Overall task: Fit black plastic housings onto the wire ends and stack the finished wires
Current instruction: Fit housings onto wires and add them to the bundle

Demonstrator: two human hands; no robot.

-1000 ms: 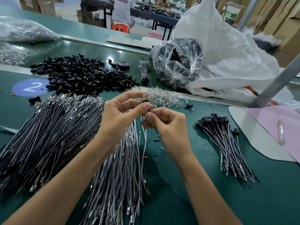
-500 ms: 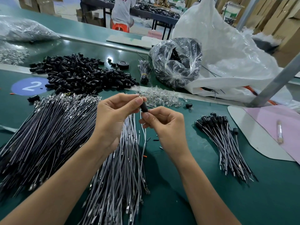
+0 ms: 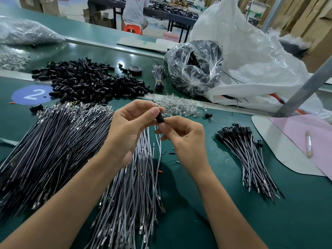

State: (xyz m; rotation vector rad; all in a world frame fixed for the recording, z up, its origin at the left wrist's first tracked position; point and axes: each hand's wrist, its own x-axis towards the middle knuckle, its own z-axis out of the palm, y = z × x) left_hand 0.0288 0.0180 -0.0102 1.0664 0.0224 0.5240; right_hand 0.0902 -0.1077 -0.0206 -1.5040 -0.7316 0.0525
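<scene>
Green bench (image 3: pixel 224 203) carries everything. Above it the left hand (image 3: pixel 129 130) and right hand (image 3: pixel 185 141) meet, fingers curled, both pinching one black housing (image 3: pixel 159 118) with a white wire (image 3: pixel 159 150) hanging below. Stacked finished wires (image 3: pixel 246 151) lie right of the right hand; loose housings (image 3: pixel 86 81) beyond the left.

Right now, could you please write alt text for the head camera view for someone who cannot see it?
A left hand and right hand together pinch one black housing on a white wire above a green table. Loose wires lie to the left, finished wires to the right, and a heap of spare housings behind.
</scene>
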